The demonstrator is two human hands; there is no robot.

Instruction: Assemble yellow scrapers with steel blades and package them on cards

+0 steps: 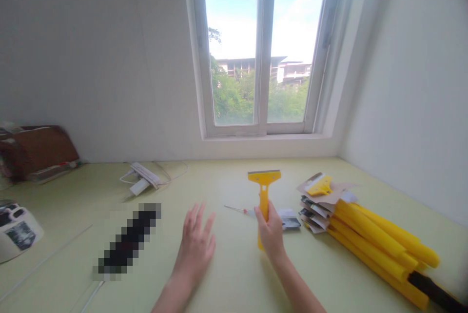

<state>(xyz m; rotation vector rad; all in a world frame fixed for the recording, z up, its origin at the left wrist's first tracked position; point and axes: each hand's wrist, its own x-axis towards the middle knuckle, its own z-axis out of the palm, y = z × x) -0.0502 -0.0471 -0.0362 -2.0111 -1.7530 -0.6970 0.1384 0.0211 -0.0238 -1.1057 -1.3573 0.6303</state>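
A yellow scraper (263,188) with a wide metal blade stands upright in my right hand (271,227), blade end up. My fingers and thumb wrap round its handle. My left hand (197,235) is apart from it on the left, over the pale table, fingers spread and holding nothing. Behind my right hand lie a small flat packet (290,220) and a thin metal rod with a red part (236,209), both partly hidden. To the right is a pile of yellow scrapers (380,240), several of their heads in cardboard sleeves.
A power strip (146,175) with cables sits near the back wall. At the left are a pixelated dark object (127,240), a white container (20,232) and a brown box-like thing (44,149). The window (263,49) stands behind the pale yellow-green table (219,176).
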